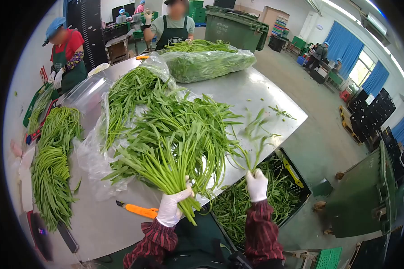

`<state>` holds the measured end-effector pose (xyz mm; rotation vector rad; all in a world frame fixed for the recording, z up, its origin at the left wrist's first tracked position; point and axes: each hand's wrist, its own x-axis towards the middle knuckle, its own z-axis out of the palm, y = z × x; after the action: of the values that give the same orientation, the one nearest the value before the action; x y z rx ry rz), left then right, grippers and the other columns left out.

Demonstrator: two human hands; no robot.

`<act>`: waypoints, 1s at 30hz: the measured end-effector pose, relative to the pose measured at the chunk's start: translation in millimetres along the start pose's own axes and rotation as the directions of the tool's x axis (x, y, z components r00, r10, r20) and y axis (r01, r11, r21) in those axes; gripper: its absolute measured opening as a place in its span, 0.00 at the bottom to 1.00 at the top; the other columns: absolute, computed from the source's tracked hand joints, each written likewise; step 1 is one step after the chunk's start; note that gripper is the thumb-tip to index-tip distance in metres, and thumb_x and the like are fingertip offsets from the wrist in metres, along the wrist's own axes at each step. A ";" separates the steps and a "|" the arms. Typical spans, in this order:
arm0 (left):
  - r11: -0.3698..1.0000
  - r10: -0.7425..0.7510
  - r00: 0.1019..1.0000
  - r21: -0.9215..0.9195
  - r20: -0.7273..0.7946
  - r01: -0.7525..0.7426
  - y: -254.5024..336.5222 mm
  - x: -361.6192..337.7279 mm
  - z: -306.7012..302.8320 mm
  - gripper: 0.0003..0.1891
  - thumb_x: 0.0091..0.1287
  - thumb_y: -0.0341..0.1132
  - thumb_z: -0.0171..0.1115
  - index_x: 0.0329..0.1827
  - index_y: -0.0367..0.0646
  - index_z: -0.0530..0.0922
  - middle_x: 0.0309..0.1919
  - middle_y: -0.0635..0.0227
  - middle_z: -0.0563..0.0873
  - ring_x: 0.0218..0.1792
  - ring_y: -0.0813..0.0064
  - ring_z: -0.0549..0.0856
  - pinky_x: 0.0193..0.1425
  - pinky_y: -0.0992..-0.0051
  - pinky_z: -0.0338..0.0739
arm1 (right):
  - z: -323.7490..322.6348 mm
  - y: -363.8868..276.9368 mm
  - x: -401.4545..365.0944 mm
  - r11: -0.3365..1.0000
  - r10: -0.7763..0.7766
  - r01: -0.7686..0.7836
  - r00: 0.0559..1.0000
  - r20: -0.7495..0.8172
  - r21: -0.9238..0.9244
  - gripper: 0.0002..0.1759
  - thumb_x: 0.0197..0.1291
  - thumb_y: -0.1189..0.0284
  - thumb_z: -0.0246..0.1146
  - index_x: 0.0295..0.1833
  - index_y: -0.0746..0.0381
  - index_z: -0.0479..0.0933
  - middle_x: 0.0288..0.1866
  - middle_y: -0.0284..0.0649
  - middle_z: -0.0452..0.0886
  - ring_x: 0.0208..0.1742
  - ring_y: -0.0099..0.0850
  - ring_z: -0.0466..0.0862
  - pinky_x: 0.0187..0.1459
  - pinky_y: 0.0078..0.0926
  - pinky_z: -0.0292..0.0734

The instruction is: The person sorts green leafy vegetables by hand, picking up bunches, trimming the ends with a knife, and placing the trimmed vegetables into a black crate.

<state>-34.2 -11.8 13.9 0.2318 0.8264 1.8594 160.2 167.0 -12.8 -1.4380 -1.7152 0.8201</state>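
My left hand (170,207), in a white glove, is wrapped round the stem ends of a thick bunch of water spinach (164,168). The bunch's leaves point away from me over the metal table. White-gloved too, my right hand (257,186) pinches a few thin water spinach stems (251,154), whose leafy tops are blurred. It is above a black crate (304,196) full of loose greens, beside the table's near right edge. Beyond the bunch lies a larger heap of water spinach (141,87), partly in clear plastic (98,154).
On the metal table (274,96) lie an orange box cutter (140,210), neatly laid greens (51,163) at the left and a plastic-wrapped pile (211,65) at the back. Two people in aprons stand beyond it. A green wheeled bin (357,195) is at the right.
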 end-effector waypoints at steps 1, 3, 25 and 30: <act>1.000 -0.005 1.000 0.007 -0.008 0.005 -0.9 2.4 -1.5 0.17 0.57 0.20 0.61 0.50 0.36 0.72 0.32 0.65 0.79 0.32 0.71 0.81 0.39 0.74 0.78 | 1.3 6.7 -5.0 0.994 -0.045 0.046 0.999 0.014 -0.098 0.12 0.60 0.68 0.62 0.30 0.67 0.73 0.18 0.39 0.74 0.20 0.22 0.73 0.24 0.24 0.69; 0.999 -0.003 0.997 0.053 -0.080 0.007 -1.6 -2.1 0.3 0.15 0.57 0.19 0.61 0.47 0.36 0.73 0.33 0.66 0.80 0.31 0.72 0.81 0.38 0.74 0.78 | -1.9 -13.9 -25.9 0.970 0.111 -0.124 0.991 0.074 0.210 0.11 0.61 0.70 0.62 0.31 0.67 0.74 0.17 0.30 0.70 0.20 0.17 0.66 0.23 0.20 0.64; 0.901 0.071 0.997 0.429 0.008 -0.068 -70.2 24.5 24.6 0.19 0.50 0.22 0.69 0.48 0.35 0.79 0.43 0.67 0.84 0.41 0.78 0.81 0.48 0.78 0.75 | 29.4 -20.2 -97.4 0.691 -0.633 0.629 0.765 0.122 -0.357 0.04 0.51 0.75 0.63 0.31 0.60 0.73 0.20 0.42 0.73 0.21 0.41 0.76 0.23 0.35 0.71; 0.942 0.026 0.999 0.333 0.033 -0.035 -60.8 24.4 25.7 0.21 0.49 0.20 0.68 0.49 0.36 0.78 0.42 0.67 0.84 0.40 0.76 0.83 0.48 0.76 0.76 | 22.4 -14.6 -96.4 0.883 -0.453 0.467 0.876 0.167 -0.053 0.10 0.57 0.68 0.65 0.36 0.64 0.75 0.24 0.40 0.79 0.19 0.31 0.76 0.22 0.24 0.70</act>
<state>13.1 34.2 -10.8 0.4851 1.1226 1.7316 143.1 69.3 -25.4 -0.9705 -2.1221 0.6005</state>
